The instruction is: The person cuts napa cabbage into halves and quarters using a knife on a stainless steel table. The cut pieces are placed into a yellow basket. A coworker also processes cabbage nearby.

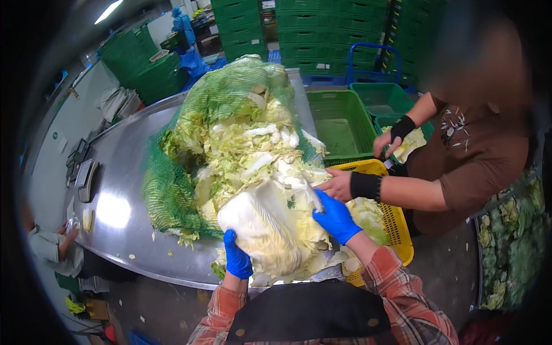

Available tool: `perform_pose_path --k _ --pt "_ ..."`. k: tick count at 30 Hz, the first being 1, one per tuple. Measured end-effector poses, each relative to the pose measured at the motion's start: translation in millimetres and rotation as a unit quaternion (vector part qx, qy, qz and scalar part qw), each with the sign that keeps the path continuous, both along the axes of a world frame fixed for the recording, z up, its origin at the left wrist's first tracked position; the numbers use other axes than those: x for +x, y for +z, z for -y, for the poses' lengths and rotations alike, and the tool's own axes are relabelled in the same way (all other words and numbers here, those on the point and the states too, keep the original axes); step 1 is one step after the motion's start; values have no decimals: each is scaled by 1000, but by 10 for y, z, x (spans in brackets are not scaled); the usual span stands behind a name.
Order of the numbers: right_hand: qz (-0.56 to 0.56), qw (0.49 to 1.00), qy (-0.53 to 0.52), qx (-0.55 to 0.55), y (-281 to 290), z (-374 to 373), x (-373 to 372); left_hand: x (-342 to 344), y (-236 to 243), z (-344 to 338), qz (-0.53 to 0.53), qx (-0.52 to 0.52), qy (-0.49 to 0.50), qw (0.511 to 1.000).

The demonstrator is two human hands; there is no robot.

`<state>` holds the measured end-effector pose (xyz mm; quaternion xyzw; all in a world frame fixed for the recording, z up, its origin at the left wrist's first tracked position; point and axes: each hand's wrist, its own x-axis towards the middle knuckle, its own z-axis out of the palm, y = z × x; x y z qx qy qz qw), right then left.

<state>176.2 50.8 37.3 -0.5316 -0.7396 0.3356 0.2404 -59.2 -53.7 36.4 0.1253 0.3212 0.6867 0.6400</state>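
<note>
A large pale napa cabbage (pixel 261 230) lies at the table's near edge, its white leaves facing up. My left hand (pixel 237 257), in a blue glove, grips its left side with the thumb up. To the right of it, my gloved right hand (pixel 338 219) is closed around a thin, pale grey-white strip (pixel 314 196); whether that is a leaf stalk or a blade I cannot tell. Loose cabbage leaves (pixel 253 138) are heaped behind, partly inside a green mesh sack (pixel 172 192).
A yellow basket (pixel 402 230) with leaves stands right of the metal table (pixel 132 241). Beyond it are a green crate (pixel 342 123) and a co-worker (pixel 477 155) reaching across. Another person (pixel 54 247) stands at the far left near a scale (pixel 86 179). Cabbages fill a bin (pixel 512 241) at right.
</note>
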Motion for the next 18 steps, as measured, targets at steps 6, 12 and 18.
perform_pose_path --k 6,12,18 --pt "-107 981 125 104 585 522 -511 130 -45 -292 -127 5 177 976" --pt "-161 973 71 146 240 646 -576 164 -26 -301 -141 20 258 956" --pt "-210 965 45 148 -13 517 -315 -111 -110 -185 -24 35 210 977"
